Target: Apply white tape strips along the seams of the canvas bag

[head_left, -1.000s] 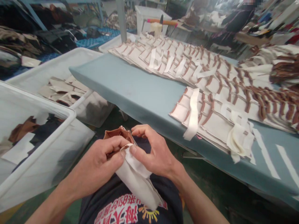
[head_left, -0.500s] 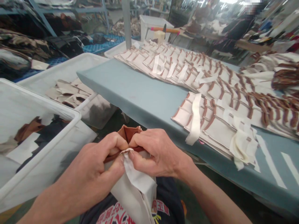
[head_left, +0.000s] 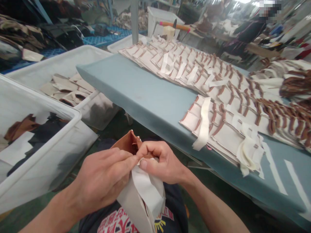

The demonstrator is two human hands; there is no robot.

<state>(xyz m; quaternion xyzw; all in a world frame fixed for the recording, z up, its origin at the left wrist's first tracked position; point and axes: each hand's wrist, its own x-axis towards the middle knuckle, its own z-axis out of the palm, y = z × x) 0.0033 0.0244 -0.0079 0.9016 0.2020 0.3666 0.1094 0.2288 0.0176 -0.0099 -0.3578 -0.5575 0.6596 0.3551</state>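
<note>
In the head view, the person's right hand [head_left: 162, 162] pinches, thumb against finger, the rim of a cream fabric pouch with a brown lining [head_left: 128, 198], held before the person's dark printed shirt [head_left: 176, 207]. The left hand [head_left: 107, 176] lies against the same rim, fingers together; its thumb is hidden, so its grip cannot be told. A flat white strip [head_left: 146, 187] hangs over the pouch, near a long table covered in pale blue [head_left: 136, 92].

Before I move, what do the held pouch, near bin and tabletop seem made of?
Pouch: likely leather-like material or cloth, matte cream; it creases softly. Near bin: probably plastic, whitish, with a smooth rounded rim. Tabletop: smooth blue-grey covering, perhaps vinyl; the look leaves it open.
</note>
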